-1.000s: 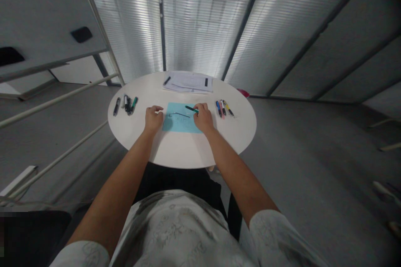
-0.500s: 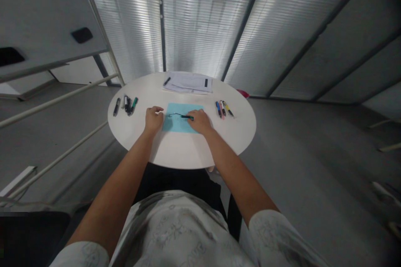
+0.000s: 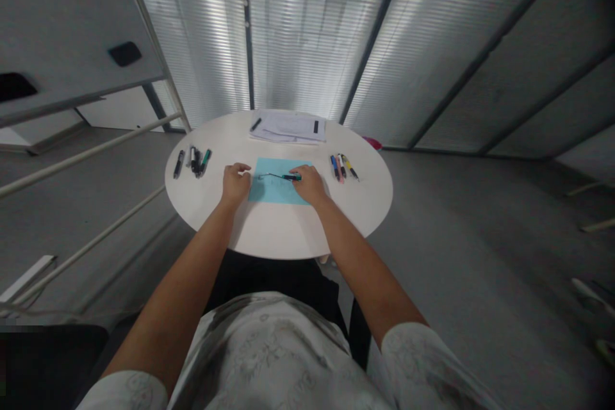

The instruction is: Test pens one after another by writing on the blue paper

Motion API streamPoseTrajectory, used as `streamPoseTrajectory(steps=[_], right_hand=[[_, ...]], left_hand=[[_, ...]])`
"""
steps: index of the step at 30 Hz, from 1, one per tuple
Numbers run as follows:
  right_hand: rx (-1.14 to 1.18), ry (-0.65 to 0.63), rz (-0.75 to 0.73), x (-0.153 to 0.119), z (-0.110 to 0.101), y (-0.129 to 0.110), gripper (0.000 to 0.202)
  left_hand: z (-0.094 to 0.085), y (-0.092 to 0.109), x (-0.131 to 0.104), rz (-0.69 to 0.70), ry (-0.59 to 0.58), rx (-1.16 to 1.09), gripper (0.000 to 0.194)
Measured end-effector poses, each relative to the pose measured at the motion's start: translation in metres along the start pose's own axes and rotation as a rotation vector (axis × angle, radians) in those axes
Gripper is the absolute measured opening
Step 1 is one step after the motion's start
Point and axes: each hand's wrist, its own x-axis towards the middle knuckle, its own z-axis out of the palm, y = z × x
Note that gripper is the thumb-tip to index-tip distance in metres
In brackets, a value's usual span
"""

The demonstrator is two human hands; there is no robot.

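A light blue sheet lies on the round white table in front of me, with a dark line drawn across its upper part. My right hand is closed round a dark green and black marker over the sheet's right side; the marker's tip points left, at the end of the line. My left hand rests at the sheet's left edge, thumb and fingers apart, with nothing in it.
Several pens and markers lie on the table's left side. More pens are at the right. White papers with two dark items on them lie at the far edge. A white metal frame stands to the left.
My right hand has moved a little to the right with the marker, and the dark line on the sheet is longer. My left hand has stayed in place.
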Motion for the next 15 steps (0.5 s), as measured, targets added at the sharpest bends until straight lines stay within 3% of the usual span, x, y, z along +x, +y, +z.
streamPoseTrajectory(steps=[7,15], right_hand=[[0.110,0.084,0.029,0.002,0.004,0.007,0.029],[0.226,0.109,-0.052,0.000,0.002,-0.012,0.020]], left_hand=[[-0.001,0.009,-0.004,0.091,0.002,0.043,0.026],[0.001,0.024,-0.019,0.427,-0.132,0.253,0.028]])
